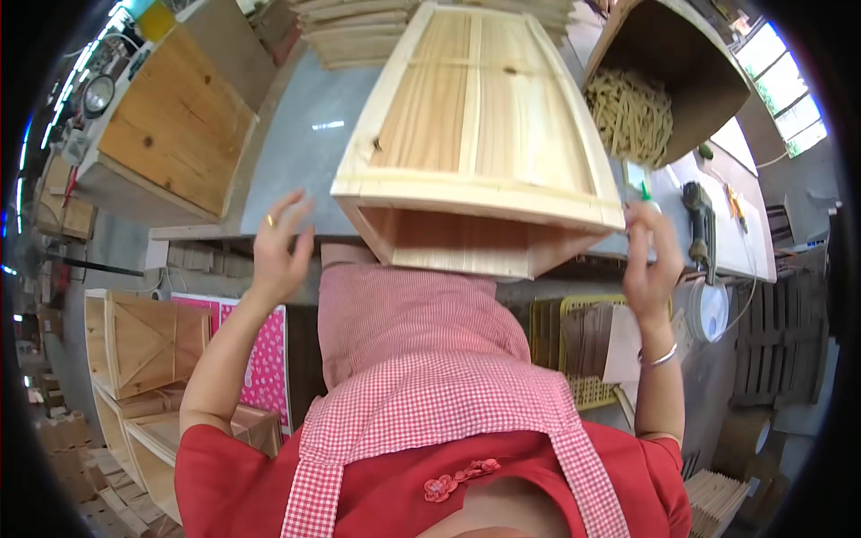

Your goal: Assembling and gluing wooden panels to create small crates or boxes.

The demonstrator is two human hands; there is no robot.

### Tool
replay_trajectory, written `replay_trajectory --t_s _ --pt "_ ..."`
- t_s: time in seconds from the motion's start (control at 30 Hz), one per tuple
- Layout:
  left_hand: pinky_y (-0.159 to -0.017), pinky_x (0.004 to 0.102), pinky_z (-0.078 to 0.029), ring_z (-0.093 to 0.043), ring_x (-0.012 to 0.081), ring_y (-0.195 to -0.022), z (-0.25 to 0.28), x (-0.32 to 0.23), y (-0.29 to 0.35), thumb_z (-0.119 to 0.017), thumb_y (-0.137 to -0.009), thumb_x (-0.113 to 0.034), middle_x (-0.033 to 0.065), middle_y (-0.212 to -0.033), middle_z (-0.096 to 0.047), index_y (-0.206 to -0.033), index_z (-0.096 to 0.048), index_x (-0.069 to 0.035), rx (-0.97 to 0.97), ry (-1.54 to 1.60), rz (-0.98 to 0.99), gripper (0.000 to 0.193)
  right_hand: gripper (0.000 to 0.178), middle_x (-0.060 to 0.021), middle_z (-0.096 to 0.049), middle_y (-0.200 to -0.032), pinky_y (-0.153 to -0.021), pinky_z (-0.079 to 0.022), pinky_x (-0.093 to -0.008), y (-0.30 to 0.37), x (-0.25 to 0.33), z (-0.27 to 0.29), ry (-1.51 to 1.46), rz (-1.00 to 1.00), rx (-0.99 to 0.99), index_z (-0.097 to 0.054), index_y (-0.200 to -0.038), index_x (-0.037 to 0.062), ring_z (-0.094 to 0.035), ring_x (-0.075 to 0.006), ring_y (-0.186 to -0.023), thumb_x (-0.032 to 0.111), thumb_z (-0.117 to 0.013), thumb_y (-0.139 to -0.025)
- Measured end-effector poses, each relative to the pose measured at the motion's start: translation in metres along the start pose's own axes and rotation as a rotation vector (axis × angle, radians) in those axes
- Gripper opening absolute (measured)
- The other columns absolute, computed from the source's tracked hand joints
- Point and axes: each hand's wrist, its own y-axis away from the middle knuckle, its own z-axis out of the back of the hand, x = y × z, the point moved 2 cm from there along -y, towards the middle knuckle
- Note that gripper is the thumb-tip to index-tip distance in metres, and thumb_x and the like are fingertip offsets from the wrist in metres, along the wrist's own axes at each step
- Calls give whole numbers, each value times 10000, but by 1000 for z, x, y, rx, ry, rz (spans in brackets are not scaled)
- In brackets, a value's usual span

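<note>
A pale pine box lies on the grey worktable, its framed panel side up and its opening facing me. My left hand, with a gold ring on it, is held off the box's left front corner. Its fingers are apart and slightly blurred, with nothing in them. At the box's right front corner is my right hand, a silver bangle on its wrist. Its bent fingers meet the corner edge; part of the grip is hidden from this view.
A carton of pale strips stands at the back right, near a dark power tool. Another wooden box is on the left. Stacked boards lie behind. Below the table are a yellow crate and more wooden boxes.
</note>
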Motion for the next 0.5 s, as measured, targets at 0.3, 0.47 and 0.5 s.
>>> replay_trajectory --t_s 0.3,0.47,0.5 --pt "-926 401 -481 -595 258 -1126 -50 -9 -245 -552 -932 -593 154 -1312 -556 -1420 -463 -11 320 630 772 766 553 -95 -684 -1040 -753 -493 -288 -171 -108 -79 -10 -393 385 -636 -1201 -44 -631 -167 -859 452 -456 -1033" --pt "-910 403 -508 -662 250 -1008 -97 -47 -285 -568 -922 -547 134 -1133 -673 -1272 -601 23 458 732 735 670 601 -281 -682 -964 -854 -492 -409 -189 -78 -114 27 -301 460 -661 -1000 -61 -678 -325 -930 494 -429 -1008" --pt "-876 399 -521 -676 251 -969 -98 -44 -291 -568 -930 -497 131 -1067 -692 -1208 -639 23 442 490 675 594 554 -302 -664 -953 -860 -491 -403 -187 -73 -116 -56 -300 401 -657 -994 -63 -679 -328 -959 451 -450 -1010"
